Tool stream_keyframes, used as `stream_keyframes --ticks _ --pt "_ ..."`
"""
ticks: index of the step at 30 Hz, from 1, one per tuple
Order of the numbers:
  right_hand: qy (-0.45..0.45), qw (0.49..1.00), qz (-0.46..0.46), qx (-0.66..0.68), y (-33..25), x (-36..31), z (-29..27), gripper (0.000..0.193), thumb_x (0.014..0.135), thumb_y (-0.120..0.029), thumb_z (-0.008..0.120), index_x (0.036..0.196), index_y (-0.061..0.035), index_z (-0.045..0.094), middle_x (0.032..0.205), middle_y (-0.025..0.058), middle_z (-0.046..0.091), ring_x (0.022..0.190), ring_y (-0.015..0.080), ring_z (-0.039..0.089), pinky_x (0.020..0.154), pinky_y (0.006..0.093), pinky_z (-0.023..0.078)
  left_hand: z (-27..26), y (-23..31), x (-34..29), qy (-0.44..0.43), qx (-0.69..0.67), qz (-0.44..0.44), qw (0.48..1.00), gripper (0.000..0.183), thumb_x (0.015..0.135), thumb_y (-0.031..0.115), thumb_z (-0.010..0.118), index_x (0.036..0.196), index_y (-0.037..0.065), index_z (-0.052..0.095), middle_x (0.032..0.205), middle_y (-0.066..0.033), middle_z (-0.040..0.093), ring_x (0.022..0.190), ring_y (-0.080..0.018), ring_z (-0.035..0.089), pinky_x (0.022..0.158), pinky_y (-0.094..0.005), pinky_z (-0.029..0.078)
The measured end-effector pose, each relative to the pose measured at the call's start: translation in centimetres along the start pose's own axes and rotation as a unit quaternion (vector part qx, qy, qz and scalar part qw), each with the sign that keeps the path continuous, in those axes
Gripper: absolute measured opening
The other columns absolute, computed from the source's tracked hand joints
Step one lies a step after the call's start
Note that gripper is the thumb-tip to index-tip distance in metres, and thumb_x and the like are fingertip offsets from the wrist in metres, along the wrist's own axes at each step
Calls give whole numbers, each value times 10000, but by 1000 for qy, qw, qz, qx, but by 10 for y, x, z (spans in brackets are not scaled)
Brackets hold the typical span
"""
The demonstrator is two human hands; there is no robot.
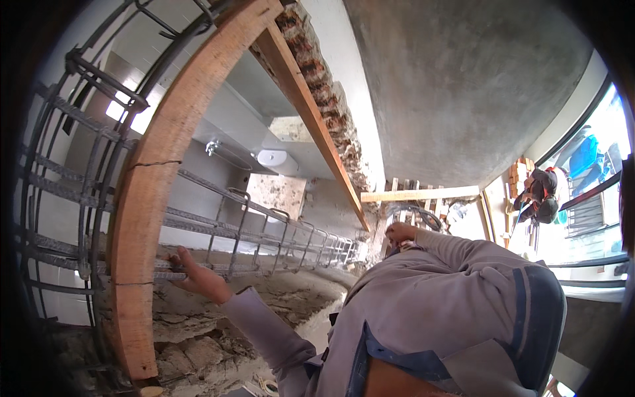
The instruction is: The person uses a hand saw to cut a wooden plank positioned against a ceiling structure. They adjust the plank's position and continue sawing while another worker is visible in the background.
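My left hand point(200, 278) is at a lower steel rebar point(248, 270) of a long tied cage, beside an upright timber point(144, 215). Its fingers seem to curl onto the bar, partly out of sight, with the thumb raised. Thin wire point(156, 163) wraps the timber against the cage. Close to my waist, my right hand point(399, 233) is closed with its fingers bent in. Something small and pale shows beneath it, but I cannot make out what it holds.
A slanting timber brace point(311, 122) runs past broken brickwork point(321, 79). Rough masonry point(218, 351) lies below the cage. A horizontal wooden board point(423, 194) spans near a grey wall point(463, 79). Another person point(544, 195) is at the right, by a window. A white toilet point(276, 161) stands far below.
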State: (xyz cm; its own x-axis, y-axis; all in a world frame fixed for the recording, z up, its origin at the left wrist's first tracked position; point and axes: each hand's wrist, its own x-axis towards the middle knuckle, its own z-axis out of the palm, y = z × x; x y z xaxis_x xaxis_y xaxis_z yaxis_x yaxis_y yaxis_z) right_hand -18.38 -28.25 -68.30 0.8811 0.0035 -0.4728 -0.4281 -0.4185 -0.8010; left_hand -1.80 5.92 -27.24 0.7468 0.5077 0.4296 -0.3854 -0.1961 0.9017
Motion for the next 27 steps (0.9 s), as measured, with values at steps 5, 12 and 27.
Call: stream_keyframes --ticks 5,12,27 --pt "19 995 77 61 11 -4 -19 303 845 -170 509 1047 -7 665 857 139 707 718 196 699 638 342 567 -1 -7 1 -30 -15 13 999 827 867 303 661 1453 -21 175 1460 -245 279 1342 -313 348 1091 -433 346" --pt "25 996 89 9 28 15 -58 266 822 -166 519 945 12 675 799 148 692 634 201 685 527 357 582 4 -14 -59 73 58 454 886 597 852 359 676 1240 13 381 1208 -158 398 1075 -307 474 949 -440 424" --pt "54 990 72 -106 157 50 -100 250 788 -215 596 960 -63 694 965 156 653 951 279 623 861 376 495 405 -36 -32 -301 21 177 937 919 830 336 719 1429 -50 139 1418 -235 264 1297 -305 369 1038 -399 405"
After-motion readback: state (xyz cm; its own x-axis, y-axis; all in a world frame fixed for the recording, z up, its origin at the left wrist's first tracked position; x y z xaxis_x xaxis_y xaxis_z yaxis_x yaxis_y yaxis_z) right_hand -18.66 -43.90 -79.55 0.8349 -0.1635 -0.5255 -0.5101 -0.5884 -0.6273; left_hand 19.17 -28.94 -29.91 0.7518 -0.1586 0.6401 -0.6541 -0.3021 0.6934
